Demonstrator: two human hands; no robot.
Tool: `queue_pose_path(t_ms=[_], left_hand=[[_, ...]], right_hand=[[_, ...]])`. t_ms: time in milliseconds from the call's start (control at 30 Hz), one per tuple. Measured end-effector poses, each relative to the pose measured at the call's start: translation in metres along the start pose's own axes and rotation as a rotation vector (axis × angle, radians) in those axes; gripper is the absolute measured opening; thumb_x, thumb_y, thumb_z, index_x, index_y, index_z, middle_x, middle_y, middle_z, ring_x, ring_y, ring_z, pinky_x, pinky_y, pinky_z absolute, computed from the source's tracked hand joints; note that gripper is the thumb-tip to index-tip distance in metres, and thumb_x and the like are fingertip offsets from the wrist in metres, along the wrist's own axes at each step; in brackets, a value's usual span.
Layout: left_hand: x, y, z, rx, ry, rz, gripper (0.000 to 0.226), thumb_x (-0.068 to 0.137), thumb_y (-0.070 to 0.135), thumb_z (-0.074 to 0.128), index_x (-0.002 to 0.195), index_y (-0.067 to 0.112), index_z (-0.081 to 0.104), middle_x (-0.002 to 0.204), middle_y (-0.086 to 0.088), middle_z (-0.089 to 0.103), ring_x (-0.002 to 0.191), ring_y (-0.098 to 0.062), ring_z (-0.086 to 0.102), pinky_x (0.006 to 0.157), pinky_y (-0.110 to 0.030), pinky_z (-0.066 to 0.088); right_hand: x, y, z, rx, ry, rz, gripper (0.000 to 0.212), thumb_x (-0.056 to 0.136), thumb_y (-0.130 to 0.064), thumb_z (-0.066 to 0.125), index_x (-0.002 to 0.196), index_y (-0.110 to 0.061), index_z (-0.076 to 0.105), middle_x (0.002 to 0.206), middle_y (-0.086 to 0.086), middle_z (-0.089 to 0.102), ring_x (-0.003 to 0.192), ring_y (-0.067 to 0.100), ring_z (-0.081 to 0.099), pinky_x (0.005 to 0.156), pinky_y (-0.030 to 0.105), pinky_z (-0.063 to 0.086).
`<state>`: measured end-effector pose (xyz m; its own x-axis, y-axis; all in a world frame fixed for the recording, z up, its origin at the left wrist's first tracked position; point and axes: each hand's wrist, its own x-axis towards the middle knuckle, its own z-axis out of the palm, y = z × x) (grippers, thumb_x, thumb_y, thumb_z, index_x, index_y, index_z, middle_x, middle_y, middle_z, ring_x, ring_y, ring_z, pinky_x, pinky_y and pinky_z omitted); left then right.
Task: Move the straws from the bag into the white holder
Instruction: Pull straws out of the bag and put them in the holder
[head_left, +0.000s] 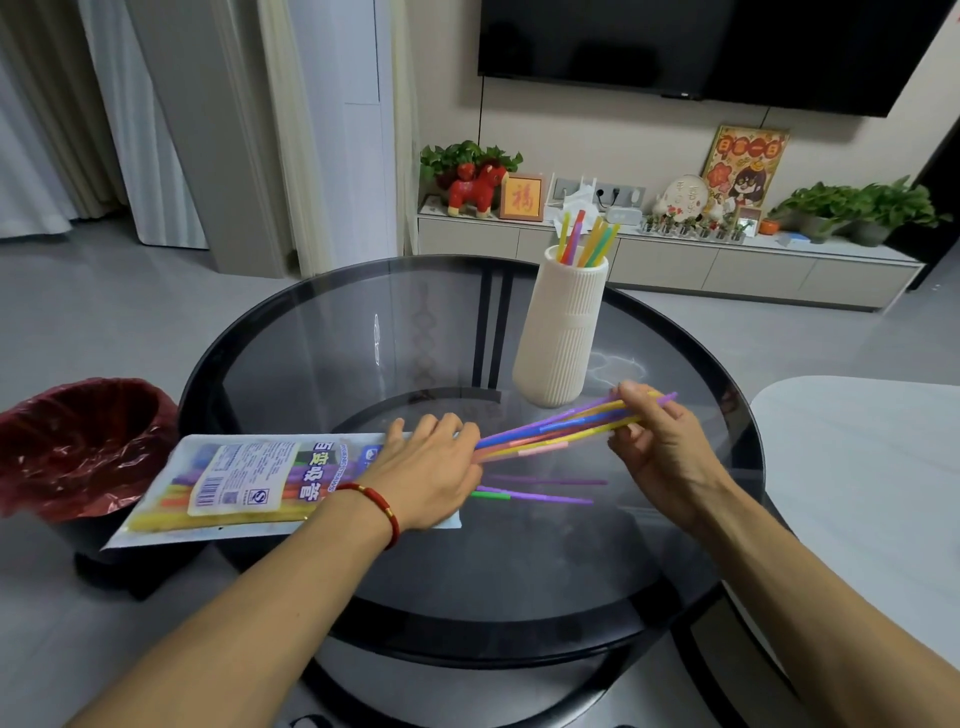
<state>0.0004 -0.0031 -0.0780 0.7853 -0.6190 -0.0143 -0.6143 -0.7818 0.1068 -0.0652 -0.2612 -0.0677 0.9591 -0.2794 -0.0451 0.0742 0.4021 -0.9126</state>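
Note:
A clear straw bag (244, 483) with a printed label lies on the left of the round glass table (332, 332), many coloured straws still inside. My left hand (431, 467) presses down on the bag's open end. A bundle of several coloured straws (550, 431) sticks out of the bag toward the right, and my right hand (660, 441) is closed around its far end. The white ribbed holder (563, 332) stands upright just behind the bundle, with several straws (584, 241) poking out of its top. Two purple straws and a green one (535, 491) lie flat below the bundle.
A bin with a red liner (78, 441) sits on the floor by the table's left edge. A white table (872, 467) edge is at the right. A low cabinet with plants and ornaments (675, 254) runs along the far wall under a TV.

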Motion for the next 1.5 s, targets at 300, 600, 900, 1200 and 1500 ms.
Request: queue_pose_path(t_ms=[300, 600, 900, 1200, 1500], left_hand=[[-0.002, 0.002, -0.001, -0.031, 0.01, 0.014, 0.011, 0.1, 0.038, 0.033, 0.098, 0.027, 0.03, 0.107, 0.003, 0.039, 0.096, -0.018, 0.036, 0.107, -0.056, 0.03], [-0.003, 0.01, 0.0, -0.015, 0.009, 0.063, 0.022, 0.103, 0.039, 0.029, 0.111, 0.021, 0.04, 0.117, -0.001, 0.047, 0.108, -0.023, 0.045, 0.108, -0.055, 0.029], [-0.003, 0.007, 0.01, -0.032, -0.035, 0.048, 0.024, 0.098, 0.042, 0.038, 0.11, 0.022, 0.044, 0.121, -0.001, 0.048, 0.115, -0.024, 0.044, 0.111, -0.056, 0.026], [-0.005, 0.007, 0.008, -0.008, -0.102, 0.104, 0.031, 0.095, 0.051, 0.041, 0.111, 0.027, 0.052, 0.129, -0.002, 0.043, 0.122, -0.023, 0.039, 0.112, -0.058, 0.023], [-0.005, 0.01, 0.009, -0.036, -0.098, 0.094, 0.022, 0.094, 0.053, 0.043, 0.1, 0.032, 0.043, 0.131, -0.003, 0.043, 0.125, -0.024, 0.037, 0.114, -0.059, 0.021]], right_hand=[[0.002, 0.02, 0.026, -0.249, 0.038, -0.106, 0.017, 0.096, -0.011, 0.071, 0.083, -0.001, 0.074, 0.068, 0.018, 0.054, 0.053, 0.015, 0.046, 0.048, 0.023, 0.038], [-0.008, 0.041, 0.047, -0.108, -0.02, 0.038, 0.042, 0.079, -0.039, 0.088, 0.104, -0.011, 0.07, 0.068, 0.004, 0.051, 0.053, 0.012, 0.042, 0.043, 0.022, 0.03], [-0.004, 0.01, 0.057, -0.413, 0.212, -0.226, 0.023, 0.091, -0.008, 0.064, 0.074, 0.007, 0.064, 0.056, 0.015, 0.052, 0.041, 0.015, 0.045, 0.038, 0.022, 0.038], [0.002, -0.04, 0.037, -0.854, 0.319, -0.58, 0.033, 0.1, -0.016, 0.06, 0.068, -0.019, 0.067, 0.067, 0.002, 0.069, 0.057, 0.011, 0.066, 0.058, 0.032, 0.06], [0.023, -0.007, 0.038, -1.285, 0.164, -0.374, 0.035, 0.101, -0.021, 0.054, 0.083, 0.004, 0.07, 0.08, 0.017, 0.074, 0.066, 0.032, 0.071, 0.066, 0.042, 0.065]])
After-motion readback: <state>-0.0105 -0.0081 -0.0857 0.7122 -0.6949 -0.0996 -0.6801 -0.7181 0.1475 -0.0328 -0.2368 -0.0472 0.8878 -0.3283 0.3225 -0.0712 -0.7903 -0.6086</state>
